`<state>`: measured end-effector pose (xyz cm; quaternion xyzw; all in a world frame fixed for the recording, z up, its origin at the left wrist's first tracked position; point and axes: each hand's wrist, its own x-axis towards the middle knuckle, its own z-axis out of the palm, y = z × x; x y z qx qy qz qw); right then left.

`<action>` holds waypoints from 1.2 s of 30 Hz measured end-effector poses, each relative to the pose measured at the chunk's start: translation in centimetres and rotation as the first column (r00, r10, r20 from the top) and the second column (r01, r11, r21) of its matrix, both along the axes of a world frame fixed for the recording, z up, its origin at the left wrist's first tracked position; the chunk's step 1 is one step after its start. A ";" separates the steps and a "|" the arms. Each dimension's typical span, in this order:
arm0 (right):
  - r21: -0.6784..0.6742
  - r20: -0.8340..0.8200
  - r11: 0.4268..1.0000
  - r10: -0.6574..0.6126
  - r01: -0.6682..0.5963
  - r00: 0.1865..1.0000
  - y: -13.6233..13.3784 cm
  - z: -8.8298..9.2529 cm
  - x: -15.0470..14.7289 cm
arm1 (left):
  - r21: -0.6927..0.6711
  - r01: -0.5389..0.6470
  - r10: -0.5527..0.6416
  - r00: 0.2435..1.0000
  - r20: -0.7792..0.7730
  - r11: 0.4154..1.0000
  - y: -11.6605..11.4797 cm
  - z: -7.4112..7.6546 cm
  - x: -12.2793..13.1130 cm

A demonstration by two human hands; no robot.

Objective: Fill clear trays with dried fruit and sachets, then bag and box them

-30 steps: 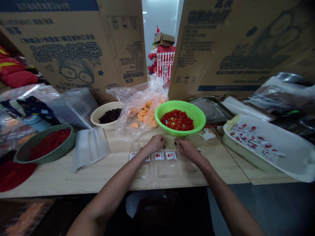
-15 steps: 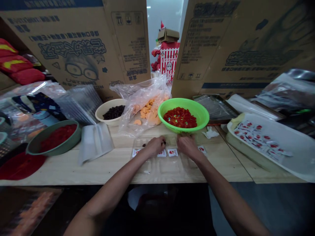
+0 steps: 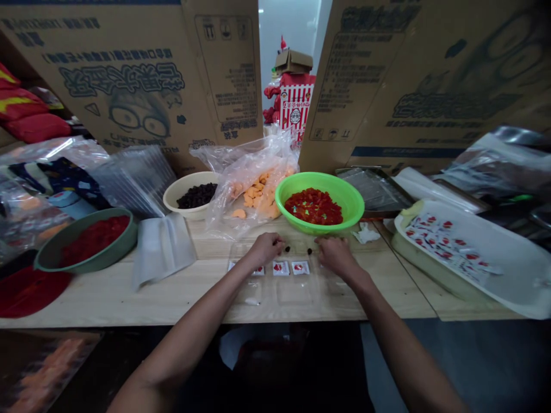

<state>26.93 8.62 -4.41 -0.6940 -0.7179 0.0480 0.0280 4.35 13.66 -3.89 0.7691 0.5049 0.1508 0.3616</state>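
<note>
My left hand (image 3: 267,248) is over the clear plastic trays (image 3: 295,293), its fingers curled together; anything between them is hidden. Just right of its fingertips lies a small dark piece (image 3: 287,249). My right hand (image 3: 336,253) is closed too, fingertips pointing inward below the green bowl, and what it may hold cannot be made out. Another dark piece (image 3: 309,251) sits left of those fingers. Small white sachets with red print (image 3: 280,268) lie in a row in the trays, one partly under my left wrist. The trays' edges are hard to see against the wood.
Behind the trays stand a green bowl (image 3: 357,207) of red pieces, an open plastic bag (image 3: 219,215) of orange pieces and a cream bowl (image 3: 169,201) of dark pieces. A white bin (image 3: 516,281) with sachets is at right. A grey-green bowl (image 3: 92,261) sits left. Cardboard boxes (image 3: 219,115) wall the back.
My left hand has moved slightly left, uncovering a dark piece and more of the sachets. My right hand has shifted a little right, and a second dark piece now shows beside it.
</note>
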 end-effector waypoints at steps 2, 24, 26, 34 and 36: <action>-0.002 0.073 0.998 0.059 -0.059 0.996 -0.5 0.0 -0.7 | -0.007 0.050 -0.050 0.999 -0.005 0.999 0.1 -0.1 0.8; 0.182 -0.259 0.927 -0.277 0.328 0.925 -3.3 -1.5 7.9 | -0.104 0.000 0.017 0.986 0.166 0.995 -1.2 0.1 9.8; 0.131 -0.262 0.933 -0.295 0.337 0.919 -4.9 -1.9 7.2 | -0.070 0.025 -0.016 0.992 0.126 0.997 -1.6 0.4 11.9; 0.116 -0.246 0.925 -0.326 0.362 0.913 -7.4 -3.4 4.3 | 0.159 0.208 -0.197 0.977 -0.078 0.965 -0.3 -1.3 15.4; 0.141 -0.243 0.917 -0.334 0.374 0.911 -7.7 -3.7 4.5 | 0.169 0.293 -0.255 0.943 -0.214 0.941 0.3 -2.1 16.1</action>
